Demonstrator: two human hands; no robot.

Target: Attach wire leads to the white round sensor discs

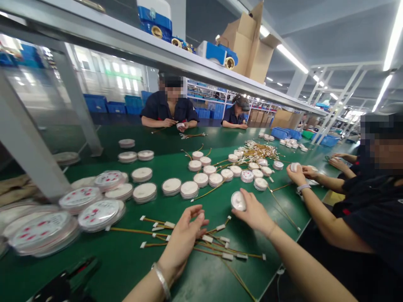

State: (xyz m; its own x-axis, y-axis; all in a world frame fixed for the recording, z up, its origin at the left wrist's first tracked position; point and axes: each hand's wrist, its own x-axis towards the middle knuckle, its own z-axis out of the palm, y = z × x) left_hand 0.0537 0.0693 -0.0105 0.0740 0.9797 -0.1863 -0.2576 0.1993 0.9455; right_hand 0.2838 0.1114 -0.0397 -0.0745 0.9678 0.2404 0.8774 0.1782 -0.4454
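Observation:
Between the thumb and fingers of my right hand (256, 213) is a round white disc-shaped part (238, 201) with a clear rim, held a little above the table. My left hand (185, 235), with a bracelet at the wrist, hovers over a loose pile of yellow-brown cables (217, 249) with white connectors. Its fingers are loosely curled and apart, and nothing shows in them. Beyond my hands, several similar white discs (215, 180) lie in rows on the green table (126, 268).
Stacked discs with red-marked labels (44, 230) stand at the left, near a black tool (67, 281). A bundle of cables (256, 150) lies farther back. Co-workers sit opposite and at my right, one hand (296, 174) holding a disc. A metal shelf (201, 56) crosses above.

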